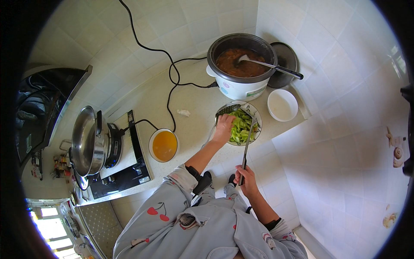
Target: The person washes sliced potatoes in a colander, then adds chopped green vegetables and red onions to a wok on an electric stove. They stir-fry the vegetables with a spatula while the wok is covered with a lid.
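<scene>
A patterned bowl [257, 113] of chopped green leafy vegetable [241, 128] stands near the counter's front edge. My left hand [224, 128] reaches over its left side, fingers at the greens and beside the perforated head of a metal skimmer [228, 110]; whether it grips anything is hidden. The skimmer's handle runs down behind my left forearm. In my right hand [245, 178] is the dark handle of a metal spatula [248, 142], whose head lies over the greens. Behind the bowl, a white electric cooker [237, 87] holds reddish-brown stew [239, 66] with a ladle [271, 65] resting in it.
A white bowl [282, 105] and dark lid [284, 64] sit right of the cooker. To the left are a bowl of orange-yellow liquid [165, 146], crumpled tissue [183, 112], black cable [168, 103] and a steel pot [87, 142] above an electric base [114, 145]. Tiled walls border the counter.
</scene>
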Available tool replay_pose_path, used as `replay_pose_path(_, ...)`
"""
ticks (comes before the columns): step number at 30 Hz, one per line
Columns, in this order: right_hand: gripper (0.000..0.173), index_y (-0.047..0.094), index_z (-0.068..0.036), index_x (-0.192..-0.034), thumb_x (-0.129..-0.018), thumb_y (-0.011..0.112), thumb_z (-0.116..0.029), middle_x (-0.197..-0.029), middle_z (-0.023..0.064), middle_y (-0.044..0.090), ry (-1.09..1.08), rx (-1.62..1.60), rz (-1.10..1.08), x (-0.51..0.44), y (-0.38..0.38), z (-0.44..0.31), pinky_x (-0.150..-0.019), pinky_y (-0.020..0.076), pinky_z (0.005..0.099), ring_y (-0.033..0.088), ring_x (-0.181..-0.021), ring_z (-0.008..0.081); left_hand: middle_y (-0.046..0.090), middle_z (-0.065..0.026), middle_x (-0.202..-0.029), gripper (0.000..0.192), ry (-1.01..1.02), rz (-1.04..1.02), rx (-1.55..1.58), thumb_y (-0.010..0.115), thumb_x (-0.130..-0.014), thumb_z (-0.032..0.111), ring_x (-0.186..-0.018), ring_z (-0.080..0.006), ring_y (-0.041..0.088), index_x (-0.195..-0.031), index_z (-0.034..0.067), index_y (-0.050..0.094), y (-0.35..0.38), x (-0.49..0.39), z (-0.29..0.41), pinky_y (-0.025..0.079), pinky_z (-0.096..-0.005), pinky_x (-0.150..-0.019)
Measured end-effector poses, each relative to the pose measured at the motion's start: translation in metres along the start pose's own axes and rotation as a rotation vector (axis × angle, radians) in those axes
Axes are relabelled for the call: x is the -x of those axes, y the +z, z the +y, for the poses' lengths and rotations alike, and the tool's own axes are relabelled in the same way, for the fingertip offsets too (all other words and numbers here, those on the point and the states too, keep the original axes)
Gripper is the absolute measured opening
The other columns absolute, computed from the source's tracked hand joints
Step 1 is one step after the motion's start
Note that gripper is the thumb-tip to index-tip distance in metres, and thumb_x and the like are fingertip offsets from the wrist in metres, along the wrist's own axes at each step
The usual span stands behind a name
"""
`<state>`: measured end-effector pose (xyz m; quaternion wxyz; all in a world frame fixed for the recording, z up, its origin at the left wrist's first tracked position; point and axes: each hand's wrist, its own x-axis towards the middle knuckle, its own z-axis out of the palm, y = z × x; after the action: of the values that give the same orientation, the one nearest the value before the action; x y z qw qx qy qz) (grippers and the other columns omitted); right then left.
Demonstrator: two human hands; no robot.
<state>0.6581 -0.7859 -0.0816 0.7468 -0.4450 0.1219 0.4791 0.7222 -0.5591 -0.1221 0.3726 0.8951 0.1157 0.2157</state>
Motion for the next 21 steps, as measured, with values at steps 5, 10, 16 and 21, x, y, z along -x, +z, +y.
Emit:
replay_pose_path(5, 0.019, 0.050, -0.002, -0.102, -0.090, 0.053, -0.017, -0.067, 0.0029, 0.049, -0.006, 0.023, -0.003, 0.000, 0.002, -0.001, -0.053, 0.0399, 0.0286, 0.046, -0.057, 0.0121, 0.049, -0.0151, -0.106, 0.051, 0.004, -0.097, -0.146, 0.053, -0.069, -0.011, -0.099, -0.0347, 0.046, -0.116, 0.010, 0.056, 0.016, -0.007, 0.004, 0.043, -0.0431, -0.084)
replay_pose_path(10, 0.019, 0.050, -0.002, -0.102, -0.091, 0.053, -0.016, -0.067, 0.0034, 0.049, 0.006, 0.041, -0.004, 0.000, 0.004, -0.001, -0.054, 0.0394, 0.0285, 0.046, -0.058, 0.0122, 0.046, -0.0149, -0.110, 0.051, 0.017, -0.104, -0.249, 0.052, -0.070, -0.010, -0.101, -0.0341, 0.046, -0.115, 0.013, 0.057, 0.025, -0.006, 0.003, 0.044, -0.0418, -0.087)
replay_pose_path(16, 0.019, 0.051, -0.004, -0.100, -0.088, 0.058, -0.017, -0.068, 0.0034, 0.049, 0.003, 0.027, -0.019, -0.002, 0.004, 0.000, -0.052, 0.0393, 0.0293, 0.046, -0.056, 0.0124, 0.046, -0.0156, -0.108, 0.041, 0.003, -0.076, -0.223, 0.053, -0.070, -0.009, -0.102, -0.0343, 0.046, -0.108, 0.007, 0.058, 0.027, -0.005, 0.002, 0.044, -0.0429, -0.086)
replay_pose_path(21, 0.020, 0.051, -0.004, -0.101, -0.088, 0.058, -0.018, -0.068, 0.0035, 0.050, 0.000, 0.032, -0.015, -0.002, 0.002, 0.000, -0.053, 0.0394, 0.0293, 0.047, -0.057, 0.0125, 0.047, -0.0171, -0.106, 0.034, -0.017, -0.020, -0.187, 0.053, -0.069, -0.008, -0.099, -0.0364, 0.046, -0.101, 0.005, 0.058, 0.030, 0.000, 0.001, 0.043, -0.0436, -0.085)
